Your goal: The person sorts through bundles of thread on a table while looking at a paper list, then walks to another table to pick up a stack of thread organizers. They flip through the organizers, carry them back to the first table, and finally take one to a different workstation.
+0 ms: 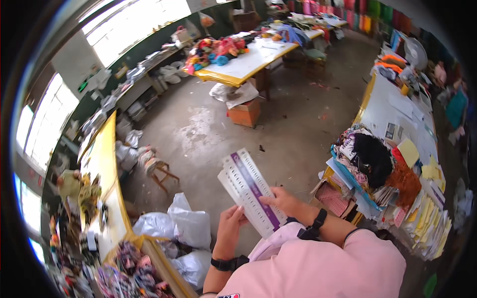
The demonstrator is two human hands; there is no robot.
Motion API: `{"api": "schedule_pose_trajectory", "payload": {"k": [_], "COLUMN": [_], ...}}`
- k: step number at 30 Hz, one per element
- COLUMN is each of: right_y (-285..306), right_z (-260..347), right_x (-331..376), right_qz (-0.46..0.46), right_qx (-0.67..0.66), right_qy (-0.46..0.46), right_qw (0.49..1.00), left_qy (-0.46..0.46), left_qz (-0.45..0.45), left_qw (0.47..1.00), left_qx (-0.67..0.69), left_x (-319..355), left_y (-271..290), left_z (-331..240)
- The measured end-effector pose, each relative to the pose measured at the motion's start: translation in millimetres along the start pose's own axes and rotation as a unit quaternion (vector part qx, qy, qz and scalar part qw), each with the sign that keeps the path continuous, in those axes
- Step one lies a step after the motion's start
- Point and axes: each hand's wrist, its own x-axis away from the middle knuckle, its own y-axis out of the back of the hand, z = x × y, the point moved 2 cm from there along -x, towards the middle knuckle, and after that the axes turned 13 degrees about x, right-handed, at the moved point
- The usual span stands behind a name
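While the left hand touches dotted cards — the right hand grips them.

Pale lettering, too small to read, runs along the purple band of the hole-punched white card, bold letters mark the pink shirt's cut-off badge, and the printed sheet at right is illegible.
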Motion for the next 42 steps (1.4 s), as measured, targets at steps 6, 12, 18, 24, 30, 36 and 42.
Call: {"api": "schedule_pose_trajectory", "payload": {"k": [6,12,18,24,30,36,42], "right_y": [80,178,298,445,606,793,962], "right_z": [43,78,138,169,178,194,244], "right_x": [-114,-255,-409,-513,-535,-571,-667], "right_qz": [-0.102,-0.186,-0.175,-0.265,-0.388,-0.442,-0.328], "right_qx": [-0.094,-0.052,-0.049,-0.046,-0.135,-0.145,-0.128], "right_qy": [0.002,0.063,0.117,0.112,0.088,0.071,0.029], "right_qw": [0.990,0.979,0.976,0.957,0.908,0.882,0.935], "left_qy": [0.051,0.097,0.041,0.054,0.159,0.166,0.154], "left_qz": [0.059,0.081,0.079,0.145,0.242,0.293,0.178], "left_qw": [0.994,0.989,0.993,0.983,0.948,0.928,0.966], "left_qx": [-0.081,-0.074,-0.079,-0.094,-0.134,-0.161,-0.102], "left_x": [-202,-384,-574,-782,-959,-1132,-1277], "left_y": [10,3,-18,-79,-197,-311,-364], "left_z": [-53,-109,-169,-187,-155,-102,-112]}}
